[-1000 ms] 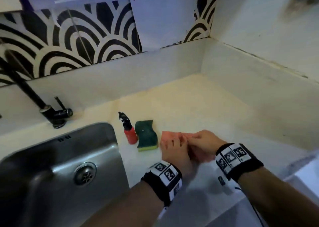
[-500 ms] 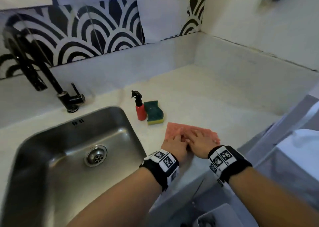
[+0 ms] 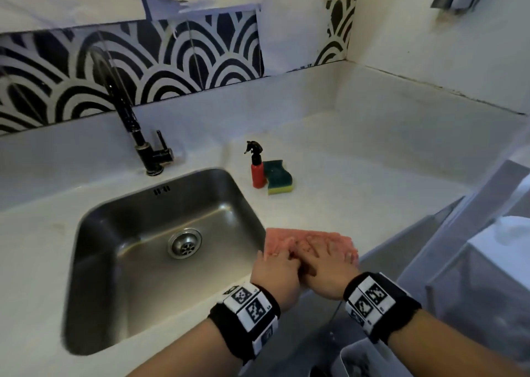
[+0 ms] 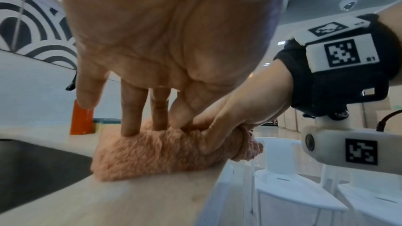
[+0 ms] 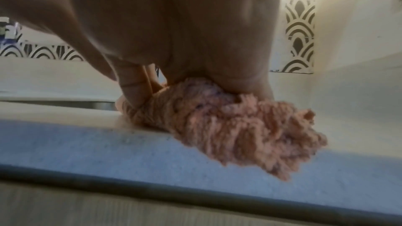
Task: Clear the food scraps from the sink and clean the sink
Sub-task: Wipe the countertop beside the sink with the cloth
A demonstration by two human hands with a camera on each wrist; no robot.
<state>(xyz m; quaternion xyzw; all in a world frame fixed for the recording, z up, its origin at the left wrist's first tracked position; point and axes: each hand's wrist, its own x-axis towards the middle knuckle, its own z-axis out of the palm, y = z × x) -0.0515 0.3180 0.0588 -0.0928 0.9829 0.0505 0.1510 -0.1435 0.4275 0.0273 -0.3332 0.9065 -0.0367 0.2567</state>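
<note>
pressing down on a pink cloth (image 3: 308, 240) at the near edge of the counter (image 3: 358, 181), just right of the sink (image 3: 94, 262), left hand (image 3: 275, 272) with straight fingers (image 4: 130, 109) flat on top, right hand (image 3: 327, 270) lying beside it with thumb curling over the cloth's front fold. sitting farther back, beyond the sink's right corner: a red spray bottle (image 3: 256, 167) touching a green and yellow sponge (image 3: 278, 177). standing behind the basin, a black faucet (image 3: 137, 138).
</note>
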